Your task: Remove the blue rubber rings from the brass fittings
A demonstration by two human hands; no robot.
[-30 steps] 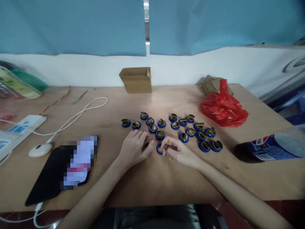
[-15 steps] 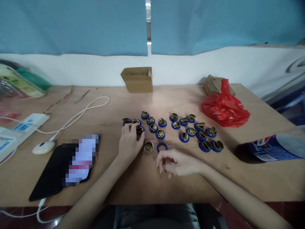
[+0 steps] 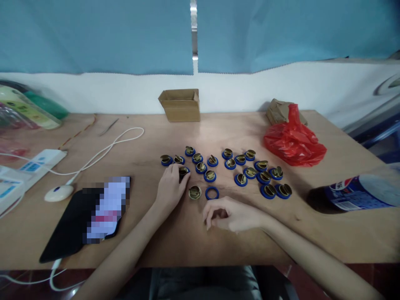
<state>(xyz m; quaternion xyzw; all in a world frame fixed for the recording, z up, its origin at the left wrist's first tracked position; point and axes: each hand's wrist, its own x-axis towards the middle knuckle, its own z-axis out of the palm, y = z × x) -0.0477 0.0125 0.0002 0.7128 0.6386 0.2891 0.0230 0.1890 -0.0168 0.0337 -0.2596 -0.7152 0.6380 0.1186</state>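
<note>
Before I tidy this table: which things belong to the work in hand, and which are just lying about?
Work:
- blue-rimmed pieces, one between the left hand's fingers and thumb
- rimless clip disc
- bare blue ring near the right hand

Apparently lying about:
- red bag
- cola bottle
- phone
- power strip
- cardboard box, contents unclear

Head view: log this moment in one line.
left hand: at round blue-rimmed gold-metal piece | right hand: nearest blue ring | between hands: pale-rimmed gold-metal disc, left of ring
</note>
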